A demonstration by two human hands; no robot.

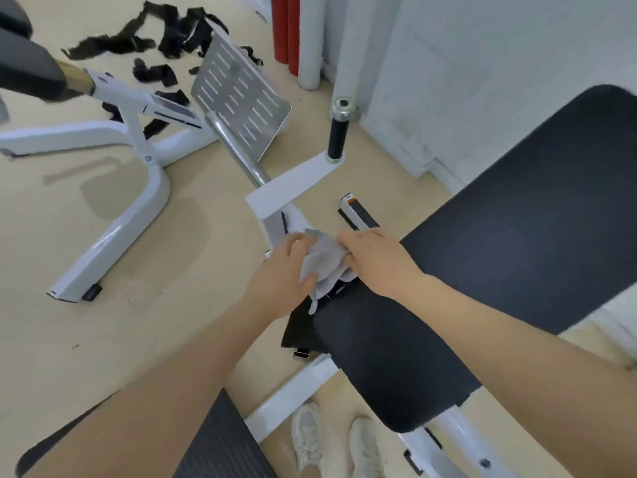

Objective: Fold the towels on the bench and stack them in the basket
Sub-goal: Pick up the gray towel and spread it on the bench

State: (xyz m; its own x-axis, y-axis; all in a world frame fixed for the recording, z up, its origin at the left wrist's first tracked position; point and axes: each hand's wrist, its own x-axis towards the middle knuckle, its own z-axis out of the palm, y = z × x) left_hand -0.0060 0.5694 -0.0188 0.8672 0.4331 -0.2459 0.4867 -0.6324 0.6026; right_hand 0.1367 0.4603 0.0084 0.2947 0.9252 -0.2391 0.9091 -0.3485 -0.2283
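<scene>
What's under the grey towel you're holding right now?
Under the grey towel lies the black bench pad's end and some black fabric hanging off it. Left hand and right hand hide the rest.

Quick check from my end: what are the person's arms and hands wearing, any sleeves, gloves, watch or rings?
Both forearms are bare as far as the view shows, with no sleeves. The left hand and right hand wear no gloves. No watch, bracelet or ring shows on either wrist or on the visible fingers.

A gym: a black padded bench (510, 257) at 3 o'clock, a white steel machine frame (113, 229) at 9, a perforated metal footplate (241, 98) at 12.
</scene>
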